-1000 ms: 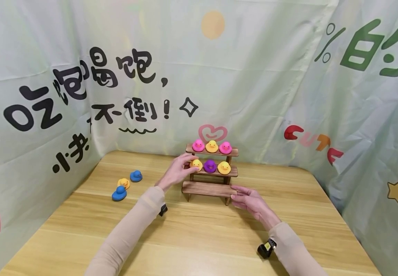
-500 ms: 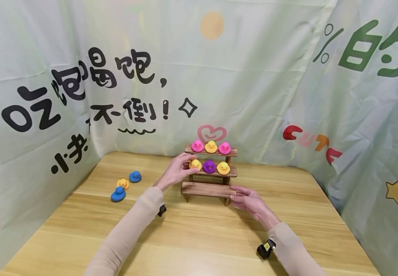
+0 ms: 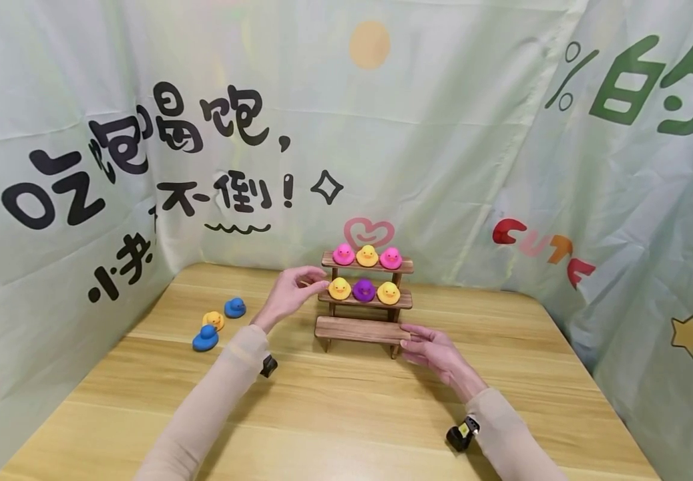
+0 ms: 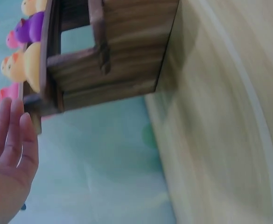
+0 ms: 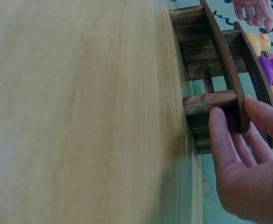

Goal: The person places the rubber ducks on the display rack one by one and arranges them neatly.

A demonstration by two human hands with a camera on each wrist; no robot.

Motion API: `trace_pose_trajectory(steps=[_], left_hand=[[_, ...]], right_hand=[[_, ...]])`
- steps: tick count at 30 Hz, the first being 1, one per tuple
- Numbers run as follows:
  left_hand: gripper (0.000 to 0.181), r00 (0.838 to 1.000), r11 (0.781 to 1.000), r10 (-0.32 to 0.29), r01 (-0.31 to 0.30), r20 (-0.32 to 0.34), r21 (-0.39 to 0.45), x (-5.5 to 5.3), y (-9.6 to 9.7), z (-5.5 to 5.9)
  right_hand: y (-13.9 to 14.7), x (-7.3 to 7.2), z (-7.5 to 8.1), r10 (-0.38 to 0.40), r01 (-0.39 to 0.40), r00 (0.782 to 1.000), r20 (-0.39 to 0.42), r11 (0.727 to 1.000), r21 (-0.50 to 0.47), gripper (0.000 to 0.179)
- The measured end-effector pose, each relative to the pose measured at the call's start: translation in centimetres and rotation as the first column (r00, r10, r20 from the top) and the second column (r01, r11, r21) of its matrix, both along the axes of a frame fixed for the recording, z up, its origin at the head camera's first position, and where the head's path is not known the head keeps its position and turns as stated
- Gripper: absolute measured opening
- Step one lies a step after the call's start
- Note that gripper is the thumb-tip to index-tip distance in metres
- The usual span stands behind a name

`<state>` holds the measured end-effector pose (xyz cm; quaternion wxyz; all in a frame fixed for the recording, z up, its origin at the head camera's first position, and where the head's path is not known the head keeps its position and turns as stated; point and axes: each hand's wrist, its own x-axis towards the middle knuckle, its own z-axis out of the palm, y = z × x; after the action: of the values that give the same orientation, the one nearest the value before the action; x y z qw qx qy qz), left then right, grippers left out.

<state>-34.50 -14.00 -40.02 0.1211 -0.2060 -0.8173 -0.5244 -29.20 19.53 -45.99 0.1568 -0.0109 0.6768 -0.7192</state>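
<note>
A three-tier wooden stand [image 3: 360, 329] is near the table's back. Pink, yellow and pink rubber ducks line its top tier; the middle tier bears a yellow duck [image 3: 339, 288], a purple duck [image 3: 364, 290] and another yellow duck [image 3: 388, 292]. Nothing lies on the bottom tier. My left hand [image 3: 289, 292] is just left of the middle tier, fingers extended and holding nothing; the left wrist view shows its fingers [image 4: 8, 135] apart from the ducks. With thumb and fingers, my right hand [image 3: 439, 353] grips the bottom tier's right end, also seen in the right wrist view.
On the table's left lie a blue duck [image 3: 235, 307], a yellow duck [image 3: 214, 321] and a second blue duck [image 3: 205, 338], the last two close together. Printed cloth [image 3: 442, 167] hangs right behind the wooden table [image 3: 346, 414] and along both sides.
My left hand has let go of the left yellow duck on the middle tier and drawn back to the left. My right hand has stayed at the bottom tier.
</note>
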Motion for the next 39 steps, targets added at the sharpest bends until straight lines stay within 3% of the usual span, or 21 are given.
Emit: trace_pose_trajectory(steps=[6,15,23,29,36,39], left_hand=[[0.030,0.999,1.000,0.001,0.000,0.034,-0.028,0.3,-2.1,0.4],[0.025,0.993,0.999,0.006,-0.001,0.117,-0.042,0.4,-5.4,0.0],[0.023,0.990,0.992,0.085,-0.073,0.112,-0.106,0.4,-8.2,-0.9],[0.024,0.985,0.986,0.119,-0.103,0.123,-0.132,1.0,-10.4,-1.7],[0.030,0.985,0.979,0.104,-0.078,0.134,-0.190,1.7,-13.2,-2.4],[0.032,0.980,0.977,0.111,-0.076,0.168,-0.198,2.3,-14.3,-2.5]], right_hand=[[0.1,0.0,0.0,-0.002,0.001,1.000,0.004,1.000,0.013,0.059],[0.0,0.0,0.0,0.011,-0.011,1.000,0.003,1.000,0.012,0.059],[0.1,0.0,0.0,0.019,-0.019,1.000,-0.009,1.000,0.009,0.060],[0.0,-0.1,-0.1,0.009,-0.009,1.000,0.004,1.000,0.009,0.059],[0.1,0.1,0.1,0.016,-0.016,1.000,0.008,1.000,-0.008,0.061],[0.1,0.1,0.1,0.017,-0.017,1.000,0.008,1.000,-0.011,0.061]])
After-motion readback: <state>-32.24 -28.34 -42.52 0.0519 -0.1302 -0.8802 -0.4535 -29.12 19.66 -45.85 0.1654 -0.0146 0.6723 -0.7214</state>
